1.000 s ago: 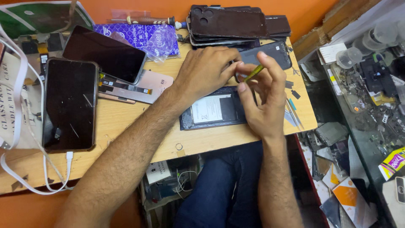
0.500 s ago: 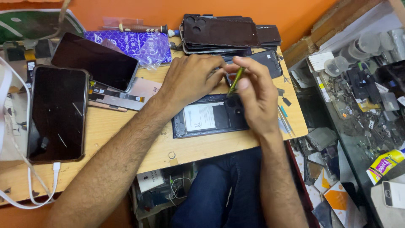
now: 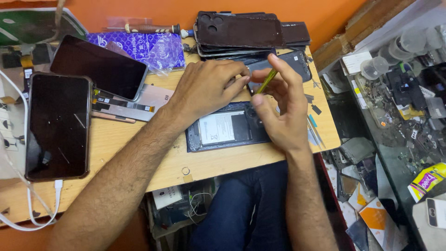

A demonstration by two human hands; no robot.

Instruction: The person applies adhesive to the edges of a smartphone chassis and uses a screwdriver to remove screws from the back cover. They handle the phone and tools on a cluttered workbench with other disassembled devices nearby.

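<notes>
An opened dark phone (image 3: 223,130) lies flat on the wooden table (image 3: 139,158), its white-labelled battery facing up. My left hand (image 3: 206,88) rests over its top end, fingers curled down on the table beside it. Just to the right, my right hand (image 3: 278,107) pinches a thin yellow-green tool (image 3: 266,82), tip pointing down toward the phone's upper right corner. A dark back cover (image 3: 297,60) lies behind both hands.
A pile of dark phone back covers (image 3: 237,30) sits at the table's far edge, with a screwdriver (image 3: 153,29) and a blue plastic packet (image 3: 148,49) left of it. Two black-screened phones (image 3: 58,125) lie at left with white cables. Shelves of small parts (image 3: 404,93) stand at right.
Both hands have stayed over the opened phone's top end. The right hand has tilted the yellow-green tool more upright. The view has shifted slightly.
</notes>
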